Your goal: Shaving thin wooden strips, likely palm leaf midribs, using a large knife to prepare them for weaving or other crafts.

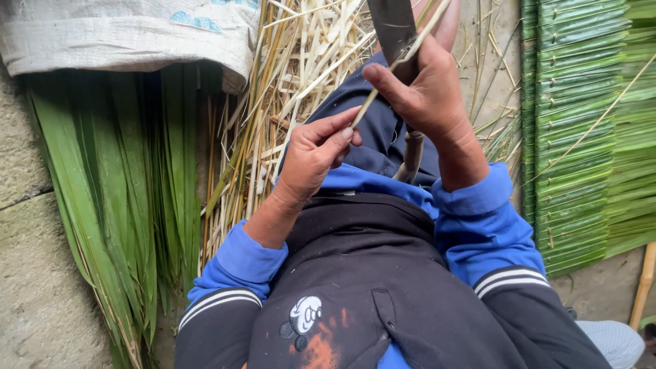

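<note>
Two hands, one stick, one blade

Counted: one left hand (311,157), one right hand (424,89), one thin pale stick (403,58), one dark knife blade (391,27), one grey sack (130,34); green leaves (116,191), split stalks (287,82) and woven leaf panels (581,130) overlap too much to count.

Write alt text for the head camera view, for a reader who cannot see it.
Seen from above, a person's left hand and right hand pinch a thin pale strip drawn across a dark knife blade over their lap. Long green leaves lie to the left, pale split stalks ahead, and stacked woven leaf panels to the right.
</note>
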